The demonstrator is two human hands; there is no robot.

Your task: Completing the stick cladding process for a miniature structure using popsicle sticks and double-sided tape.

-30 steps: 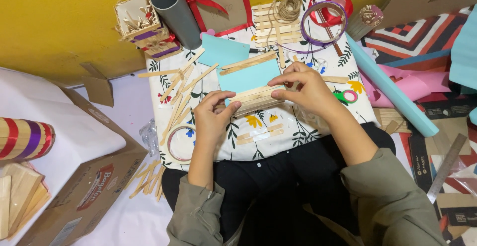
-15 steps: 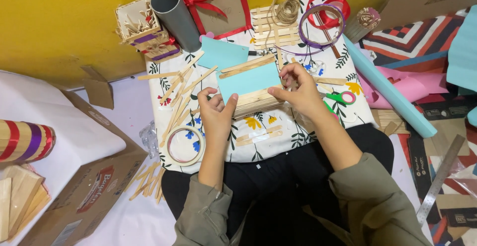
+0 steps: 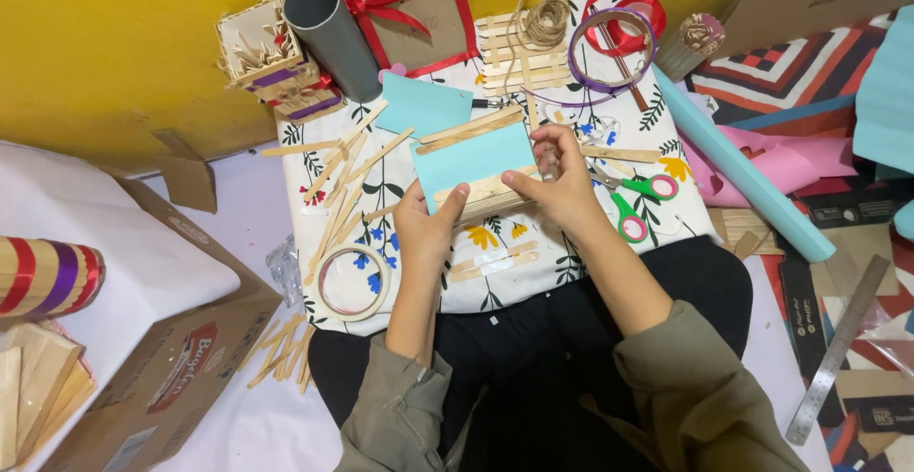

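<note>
The left hand [image 3: 430,222] and the right hand [image 3: 557,181] both grip a panel of wooden craft sticks [image 3: 495,196] with a light blue card [image 3: 471,160] lying on top of it. The left hand is curled around the panel's lower left corner, thumb pressed on the blue card. The right hand pinches the right edge, thumb on the card's lower right corner and fingers closed behind. The panel sits just above a small bench covered by a white cloth with a flower print [image 3: 657,215], near the middle of it.

Loose craft sticks [image 3: 343,172] lie scattered to the left of the panel. A roll of tape [image 3: 352,282] rests near the cloth's front left edge, just beside the left wrist. Green-handled scissors [image 3: 640,200] lie right of the right hand. Another blue card [image 3: 422,105] lies behind the panel. Further back stand a grey tube [image 3: 331,36], a small box built from sticks [image 3: 267,58], a brown gift box with red ribbon [image 3: 405,5] and a second stick panel [image 3: 519,58] with a coil of twine [image 3: 546,20] on it. A long blue paper roll [image 3: 743,177] lies on the floor to the right, and a metal ruler [image 3: 838,348] lies nearer the person.
</note>
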